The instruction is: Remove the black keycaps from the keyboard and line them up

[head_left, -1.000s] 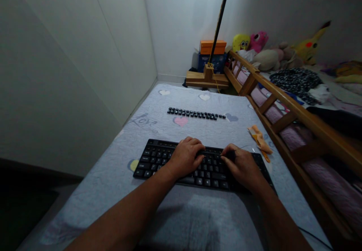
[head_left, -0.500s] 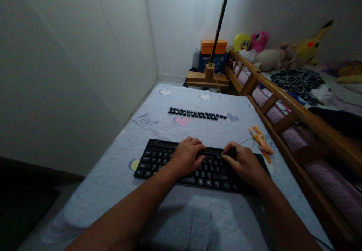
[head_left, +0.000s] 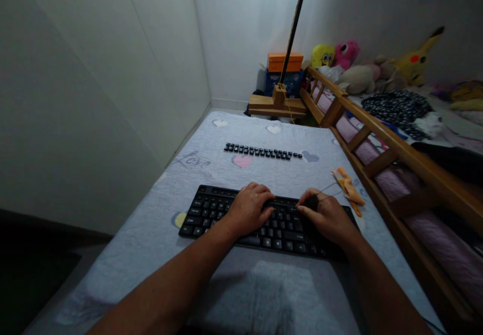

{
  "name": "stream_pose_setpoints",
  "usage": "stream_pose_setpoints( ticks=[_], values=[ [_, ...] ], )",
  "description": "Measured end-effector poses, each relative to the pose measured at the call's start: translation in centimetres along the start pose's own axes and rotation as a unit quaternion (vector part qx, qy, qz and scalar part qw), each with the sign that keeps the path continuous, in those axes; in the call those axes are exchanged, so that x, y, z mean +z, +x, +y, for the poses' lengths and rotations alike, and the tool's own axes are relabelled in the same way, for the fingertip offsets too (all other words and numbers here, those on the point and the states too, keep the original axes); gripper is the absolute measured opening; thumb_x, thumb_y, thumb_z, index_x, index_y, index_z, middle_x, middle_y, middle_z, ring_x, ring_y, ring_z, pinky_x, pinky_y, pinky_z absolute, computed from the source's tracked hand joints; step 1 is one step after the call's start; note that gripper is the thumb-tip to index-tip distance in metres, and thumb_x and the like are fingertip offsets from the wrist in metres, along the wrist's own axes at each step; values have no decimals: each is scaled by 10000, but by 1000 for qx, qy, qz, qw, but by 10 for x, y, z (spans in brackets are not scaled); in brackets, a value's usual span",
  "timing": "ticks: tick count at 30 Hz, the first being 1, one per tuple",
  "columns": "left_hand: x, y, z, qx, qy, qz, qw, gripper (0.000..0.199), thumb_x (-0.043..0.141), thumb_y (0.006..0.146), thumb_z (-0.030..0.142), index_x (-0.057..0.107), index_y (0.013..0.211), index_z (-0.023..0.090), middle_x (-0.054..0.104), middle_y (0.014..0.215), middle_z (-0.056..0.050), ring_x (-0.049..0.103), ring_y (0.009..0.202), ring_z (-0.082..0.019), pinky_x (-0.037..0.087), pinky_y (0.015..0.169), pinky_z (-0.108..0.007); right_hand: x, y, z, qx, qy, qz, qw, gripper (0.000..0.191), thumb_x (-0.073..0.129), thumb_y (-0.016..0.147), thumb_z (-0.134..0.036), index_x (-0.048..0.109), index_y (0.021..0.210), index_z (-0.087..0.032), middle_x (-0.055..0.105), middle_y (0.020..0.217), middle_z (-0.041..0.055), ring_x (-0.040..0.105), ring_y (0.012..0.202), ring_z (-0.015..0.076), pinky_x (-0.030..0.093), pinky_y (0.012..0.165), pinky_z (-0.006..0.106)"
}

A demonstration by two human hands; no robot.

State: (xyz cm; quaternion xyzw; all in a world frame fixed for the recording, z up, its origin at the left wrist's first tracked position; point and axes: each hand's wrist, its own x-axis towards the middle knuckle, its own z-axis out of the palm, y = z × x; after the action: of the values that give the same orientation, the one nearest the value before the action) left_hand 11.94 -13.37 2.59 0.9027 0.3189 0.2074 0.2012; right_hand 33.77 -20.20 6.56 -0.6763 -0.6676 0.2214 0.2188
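Observation:
A black keyboard point(head_left: 204, 216) lies flat on the patterned sheet in front of me. My left hand point(head_left: 251, 208) rests on its middle, palm down, thumb apart from the bent fingers, gripping nothing. Over the right part of the keyboard, my right hand point(head_left: 320, 214) is closed around what looks like a wire keycap puller point(head_left: 311, 202). Its dark handle shows between the fingers, and thin wire loops stick out to the upper right. Thumb and forefinger pinch close to the upper keys; whether a keycap sits between them I cannot tell. Loose black keycaps point(head_left: 260, 152) lie in rows beyond the keyboard.
Right of the keyboard are an orange cloth point(head_left: 349, 186) and an orange-handled tool point(head_left: 354, 206). A wooden bed rail point(head_left: 381, 123) borders the right side, with plush toys behind it. A white cabinet point(head_left: 113, 63) stands left; a wooden stand point(head_left: 277, 104) is at the far end.
The puller's wire loops have turned slightly in my right hand, which has shifted very little. My left hand, the keyboard and the loose keycaps stay in place.

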Motion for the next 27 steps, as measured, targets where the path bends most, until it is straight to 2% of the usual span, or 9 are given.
stream_pose_setpoints(
  ticks=[9,18,23,27],
  values=[
    [1,0,0,1,2,3,1000,252,609,828,275,660,1065,205,646,1090,-55,516,1044,-240,433,932,-401,-1,4,-12,-4,-49,-7,999,38,566,758,-222,598,778,-222,646,651,-6,597,639,168,397,619,266],
    [2,-1,-1,1,3,4,1000,253,604,828,265,658,1069,210,642,1088,-50,516,1039,-236,430,939,-403,-27,17,-29,-9,7,-43,999,64,589,753,-262,592,758,-199,649,663,6,593,615,155,411,566,251],
    [2,-1,0,4,9,4,1000,250,602,839,275,656,1075,211,641,1086,-51,516,1034,-234,429,933,-400,-18,8,-23,0,30,-9,1000,84,580,773,-279,603,796,-202,641,667,-2,588,614,154,413,563,252],
    [-1,-2,3,7,9,9,1000,261,602,847,297,642,1092,218,633,1106,-54,517,1044,-238,427,927,-404,-8,-1,-20,3,25,15,1000,77,561,801,-274,598,812,-206,648,710,4,606,673,167,429,632,275]
  ],
)
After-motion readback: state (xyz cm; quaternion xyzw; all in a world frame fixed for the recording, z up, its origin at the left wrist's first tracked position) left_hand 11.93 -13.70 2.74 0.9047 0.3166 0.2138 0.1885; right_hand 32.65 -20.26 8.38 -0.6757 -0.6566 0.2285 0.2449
